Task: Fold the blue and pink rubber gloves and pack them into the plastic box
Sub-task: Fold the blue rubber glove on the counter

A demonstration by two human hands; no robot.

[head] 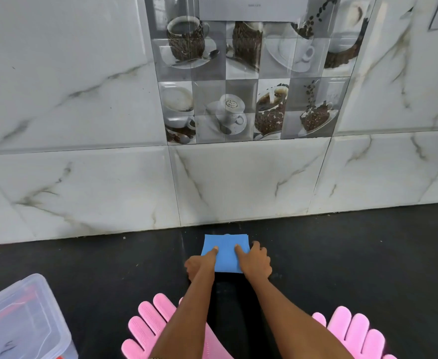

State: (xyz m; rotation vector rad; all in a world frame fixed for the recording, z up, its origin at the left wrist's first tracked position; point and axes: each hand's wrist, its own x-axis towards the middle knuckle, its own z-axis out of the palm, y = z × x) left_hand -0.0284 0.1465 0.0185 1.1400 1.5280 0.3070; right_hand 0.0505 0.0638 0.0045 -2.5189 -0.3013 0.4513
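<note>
Fingertips (216,249) of both hands pin the folded blue rubber glove square (225,252) flat, gripping nothing; released carelessly, springy rubber might unfold.

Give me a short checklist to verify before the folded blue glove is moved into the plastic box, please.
1. Blue glove folded into a compact rectangle on the black counter: ok.
2. Both hands on it: left hand and right hand press it with fingers on top: ok.
3. Secure grip for lifting: not ok, the fingers press from above and do not visibly pinch it.
4. Plastic box within view, at the left: ok.
5. Box open and with room inside: cannot tell.
6. Pink gloves folded: not ok, both lie spread flat.
</note>
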